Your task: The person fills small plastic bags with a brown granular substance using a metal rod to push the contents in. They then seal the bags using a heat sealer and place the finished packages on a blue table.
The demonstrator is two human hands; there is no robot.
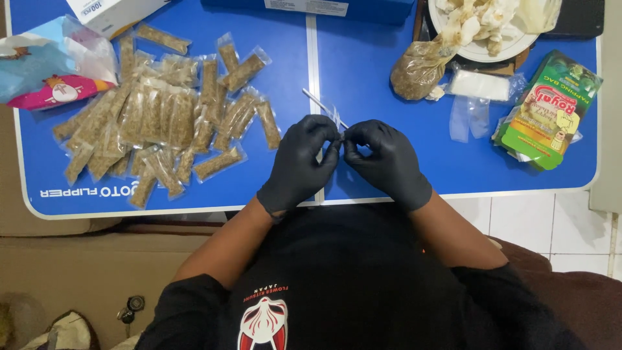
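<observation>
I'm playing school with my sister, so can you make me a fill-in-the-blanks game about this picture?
1. Both hands, the left hand and right hand, wear ____ gloves.
2. They pinch a small clear plastic bag over a ____ table.
3. The pile of filled packets lies on the person's ____ side.

Missing words: black; blue; left

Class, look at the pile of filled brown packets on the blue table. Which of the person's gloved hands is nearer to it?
Left. The left hand sits just right of the pile of filled packets, close to its edge. The right hand lies farther right, beyond the left.
</observation>
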